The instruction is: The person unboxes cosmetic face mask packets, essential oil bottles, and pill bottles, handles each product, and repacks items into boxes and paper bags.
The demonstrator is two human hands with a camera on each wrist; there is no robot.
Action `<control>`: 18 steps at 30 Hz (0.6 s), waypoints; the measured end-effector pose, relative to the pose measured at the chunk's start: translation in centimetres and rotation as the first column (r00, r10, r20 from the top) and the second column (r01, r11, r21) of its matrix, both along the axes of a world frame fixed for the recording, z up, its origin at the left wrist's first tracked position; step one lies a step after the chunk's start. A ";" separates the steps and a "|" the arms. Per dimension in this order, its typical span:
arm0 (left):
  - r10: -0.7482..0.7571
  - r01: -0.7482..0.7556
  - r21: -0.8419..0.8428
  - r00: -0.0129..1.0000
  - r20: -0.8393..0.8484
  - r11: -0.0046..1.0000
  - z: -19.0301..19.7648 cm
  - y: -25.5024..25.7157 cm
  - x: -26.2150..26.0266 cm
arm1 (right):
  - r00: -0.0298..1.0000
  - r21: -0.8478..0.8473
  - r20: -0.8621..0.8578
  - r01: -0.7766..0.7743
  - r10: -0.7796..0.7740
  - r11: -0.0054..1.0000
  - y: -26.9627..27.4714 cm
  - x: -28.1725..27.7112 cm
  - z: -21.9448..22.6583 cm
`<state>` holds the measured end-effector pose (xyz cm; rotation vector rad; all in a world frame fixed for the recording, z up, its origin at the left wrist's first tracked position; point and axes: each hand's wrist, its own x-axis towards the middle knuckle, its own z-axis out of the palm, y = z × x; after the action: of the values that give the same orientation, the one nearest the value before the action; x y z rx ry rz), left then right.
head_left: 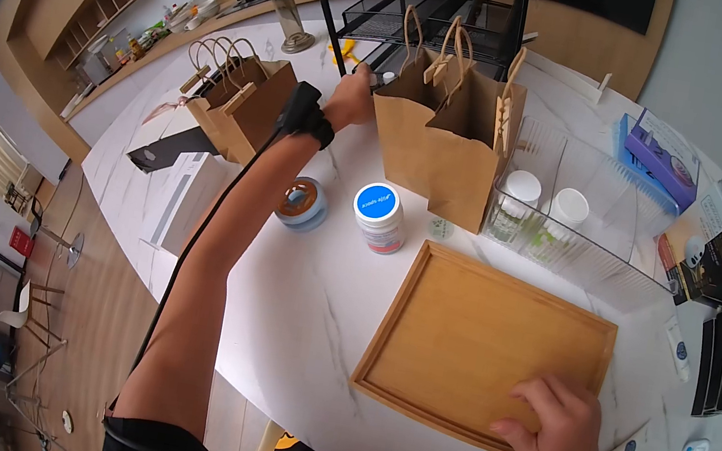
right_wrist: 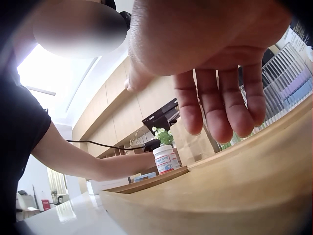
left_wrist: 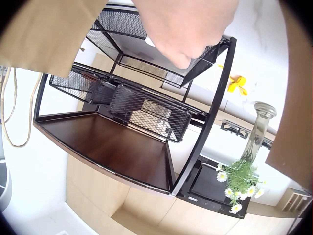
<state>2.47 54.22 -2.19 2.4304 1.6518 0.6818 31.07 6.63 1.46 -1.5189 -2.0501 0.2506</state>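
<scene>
My left hand [head_left: 354,98] reaches far forward between two paper bags, beside the black mesh rack [left_wrist: 146,73]. Its fingers are curled around a small white-capped container [head_left: 386,79]; most of it is hidden, and only a white tip shows in the left wrist view. Near me, my right hand [head_left: 559,426] hovers over the near right part of a wooden tray [head_left: 494,343], fingers loosely bent and holding nothing. Beyond the tray stand a white jar with a blue lid [head_left: 379,217] and a low blue jar with a brown top [head_left: 301,204].
One paper bag [head_left: 434,157] stands right of my left forearm, another [head_left: 243,105] left. A clear plastic bin [head_left: 605,252] with two white-capped bottles is behind the tray. Boxes [head_left: 663,161] lie at the right; a flower vase [head_left: 290,23] stands at the back.
</scene>
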 end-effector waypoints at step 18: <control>-0.077 0.083 0.291 0.996 -0.033 0.953 8.6 -17.5 -2.7 | 0.995 -0.037 -0.096 -0.039 0.036 0.999 -0.4 -0.8 -0.3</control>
<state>-0.19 36.72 6.36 2.6949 1.5446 0.9517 30.25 6.22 1.11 -1.4638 -2.0111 0.3720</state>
